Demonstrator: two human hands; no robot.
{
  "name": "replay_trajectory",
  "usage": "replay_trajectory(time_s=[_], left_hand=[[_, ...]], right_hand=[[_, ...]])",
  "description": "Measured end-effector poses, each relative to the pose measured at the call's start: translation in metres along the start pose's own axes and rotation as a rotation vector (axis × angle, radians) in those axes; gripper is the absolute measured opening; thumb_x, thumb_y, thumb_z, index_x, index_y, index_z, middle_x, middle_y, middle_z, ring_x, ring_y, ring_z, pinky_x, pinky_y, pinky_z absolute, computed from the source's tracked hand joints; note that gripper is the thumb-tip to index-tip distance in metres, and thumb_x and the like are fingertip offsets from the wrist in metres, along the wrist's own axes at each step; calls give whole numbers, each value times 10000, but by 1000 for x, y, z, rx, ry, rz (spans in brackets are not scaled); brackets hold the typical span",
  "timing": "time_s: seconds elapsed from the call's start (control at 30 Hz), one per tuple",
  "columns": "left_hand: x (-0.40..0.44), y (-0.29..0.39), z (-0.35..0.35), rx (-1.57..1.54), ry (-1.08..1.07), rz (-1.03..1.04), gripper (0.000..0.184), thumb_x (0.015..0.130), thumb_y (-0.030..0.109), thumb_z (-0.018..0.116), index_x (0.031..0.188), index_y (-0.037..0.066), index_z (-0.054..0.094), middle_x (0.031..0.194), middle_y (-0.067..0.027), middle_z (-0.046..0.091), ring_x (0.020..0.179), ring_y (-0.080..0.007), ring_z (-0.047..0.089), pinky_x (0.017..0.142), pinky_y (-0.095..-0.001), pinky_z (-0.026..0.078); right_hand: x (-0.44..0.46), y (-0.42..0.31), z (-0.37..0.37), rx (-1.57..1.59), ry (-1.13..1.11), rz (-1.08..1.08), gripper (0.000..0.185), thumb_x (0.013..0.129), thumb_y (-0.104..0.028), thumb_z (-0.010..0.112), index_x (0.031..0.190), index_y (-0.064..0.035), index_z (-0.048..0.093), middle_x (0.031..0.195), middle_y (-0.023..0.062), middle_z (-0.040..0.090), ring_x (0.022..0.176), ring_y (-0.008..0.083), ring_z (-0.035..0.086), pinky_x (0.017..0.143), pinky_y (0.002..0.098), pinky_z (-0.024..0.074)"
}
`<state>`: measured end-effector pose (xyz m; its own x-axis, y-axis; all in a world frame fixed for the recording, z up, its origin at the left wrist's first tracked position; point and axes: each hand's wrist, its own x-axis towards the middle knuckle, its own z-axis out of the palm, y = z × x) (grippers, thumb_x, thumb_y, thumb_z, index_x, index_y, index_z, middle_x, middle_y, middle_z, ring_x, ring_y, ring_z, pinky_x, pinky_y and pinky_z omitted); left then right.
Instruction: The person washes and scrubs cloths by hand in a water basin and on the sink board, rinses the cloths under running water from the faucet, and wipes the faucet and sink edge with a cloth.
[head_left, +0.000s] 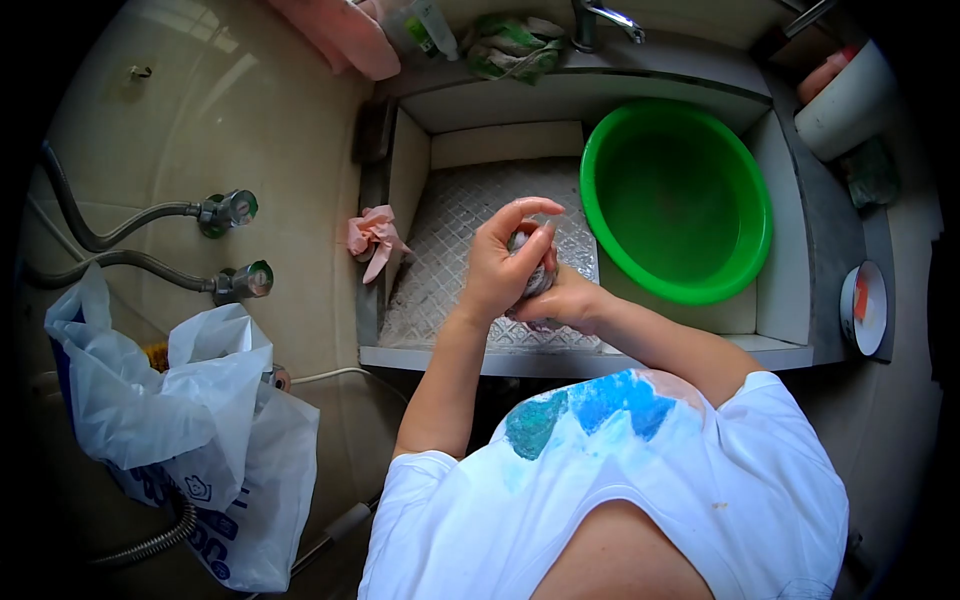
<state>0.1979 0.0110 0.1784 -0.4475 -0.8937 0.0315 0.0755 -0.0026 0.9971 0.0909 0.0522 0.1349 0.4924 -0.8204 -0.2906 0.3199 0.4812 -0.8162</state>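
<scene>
Over the ribbed washboard floor (pixel 430 240) of the sink, my two hands are pressed together around a small bunched grey-white wet cloth (pixel 538 281). My left hand (pixel 492 262) is closed round its upper part, with thumb and forefinger curled over the top. From below and to the right, my right hand (pixel 565 298) grips the lower end. Most of the cloth is hidden by the fingers, so its exact kind does not show. Both hands look wet. Just right of them, a green basin (pixel 762 225) holds water.
A chrome tap (pixel 612 18) rises behind the sink. Pink rubber gloves (pixel 375 238) lie on its left rim, and a green-white rag (pixel 513 48) sits on the back ledge. A white bowl (pixel 872 325) stands at right. Plastic bags (pixel 250 430) and hose valves (pixel 240 283) are at left.
</scene>
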Motion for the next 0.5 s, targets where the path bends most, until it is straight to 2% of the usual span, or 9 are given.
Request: replay_trajectory(time_s=[0.07, 0.1, 0.17, 0.2, 0.27, 0.3, 0.4, 0.47, 0.5], left_hand=[[4, -8, 0, 36, 23, 20, 166, 838, 31, 518, 994, 34, 576, 647, -16, 545, 552, -63, 526, 506, -206, 416], [6, -13, -1, 74, 57, 35, 151, 841, 27, 510, 981, 31, 568, 643, -19, 543, 538, -67, 529, 497, -210, 416], [10, -25, -5, 105, 86, 51, 136, 844, 23, 502, 967, 28, 560, 639, -23, 542, 525, -70, 532, 488, -215, 416], [12, -32, -6, 127, 121, 49, 127, 846, 20, 493, 958, 27, 552, 632, -25, 539, 513, -73, 535, 482, -218, 416], [13, -46, -8, 146, 147, 44, 118, 848, 16, 484, 948, 25, 545, 626, -26, 536, 501, -77, 537, 475, -221, 415], [13, -50, -8, 151, 187, 68, 117, 849, 17, 480, 947, 25, 543, 620, -25, 533, 498, -77, 539, 471, -223, 416], [11, -59, -9, 159, 234, 81, 127, 852, 15, 472, 963, 27, 532, 605, -27, 525, 493, -75, 533, 464, -228, 418], [9, -66, -8, 114, 336, 87, 142, 855, 14, 463, 985, 27, 519, 594, -26, 516, 487, -75, 523, 460, -229, 419], [7, -68, -8, 106, 321, 95, 159, 884, 5, 439, 1035, 9, 485, 594, -7, 472, 491, -68, 476, 482, -227, 430]], right_hand=[[1, -12, 6, -288, 146, -40, 541, 624, -89, 720, 1093, -27, 457, 921, 66, 559, 869, 158, 573, 741, 300, 479], [8, -4, 4, -289, 147, -39, 541, 624, -89, 720, 1093, -27, 457, 921, 66, 559, 869, 158, 573, 741, 300, 479], [28, 25, -7, -680, 281, -234, 612, 613, -155, 760, 1125, -30, 451, 988, 61, 564, 902, 166, 575, 776, 302, 476], [31, 29, -10, -682, 287, -231, 612, 613, -155, 760, 1125, -30, 451, 988, 61, 564, 902, 166, 575, 776, 302, 476], [36, 36, -19, -676, 255, -138, 564, 645, -300, 742, 1097, -58, 507, 994, 85, 596, 932, 208, 586, 831, 302, 453], [36, 33, -17, -737, 274, -133, 542, 639, -291, 746, 1080, -63, 528, 974, 114, 618, 934, 235, 601, 817, 320, 462], [39, 45, -21, -643, 308, -240, 518, 632, -274, 749, 1061, -66, 545, 914, 111, 635, 889, 253, 617, 796, 347, 470], [38, 47, -22, -676, 344, -255, 519, 608, -257, 758, 1040, -66, 544, 885, 115, 638, 866, 281, 622, 776, 362, 474], [39, 51, -23, -663, 368, -233, 514, 598, -258, 761, 1025, -69, 545, 890, 124, 636, 870, 293, 619, 771, 362, 475]])
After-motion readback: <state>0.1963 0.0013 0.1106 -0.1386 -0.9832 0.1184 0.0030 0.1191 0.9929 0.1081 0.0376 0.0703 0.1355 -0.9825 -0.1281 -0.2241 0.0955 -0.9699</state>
